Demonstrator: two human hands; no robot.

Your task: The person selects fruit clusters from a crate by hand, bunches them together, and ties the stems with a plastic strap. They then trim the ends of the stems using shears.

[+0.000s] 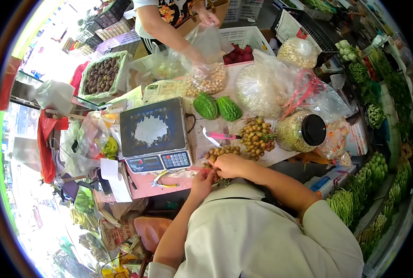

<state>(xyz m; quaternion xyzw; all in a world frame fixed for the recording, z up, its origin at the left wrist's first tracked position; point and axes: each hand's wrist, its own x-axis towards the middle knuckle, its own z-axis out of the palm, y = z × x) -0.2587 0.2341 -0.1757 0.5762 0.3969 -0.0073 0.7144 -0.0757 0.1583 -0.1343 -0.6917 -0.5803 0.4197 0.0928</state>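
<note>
My left hand point(202, 186) is closed, pinching a thin red strip point(201, 170) beside a bunch of longans point(222, 152). Close against it, my right hand point(230, 166) is closed round the stem end of that bunch. Its fingertips are partly hidden, and some stems show below the hand. A second longan bunch point(256, 138) lies just beyond on the table. Between the bunches and the scale rests a pink-handled knife point(223, 136). Pliers point(162, 180) with yellow-and-white handles lie left of my left hand, in front of the digital scale point(153, 127).
Two bitter melons point(217, 107) lie mid-table. A black-lidded jar point(299, 131) and filled plastic bags point(262, 89) stand to the right. Across the table, another person's hand point(198, 58) reaches into a clear bag of round tan items point(209, 78). Green vegetables point(354, 190) line the right side.
</note>
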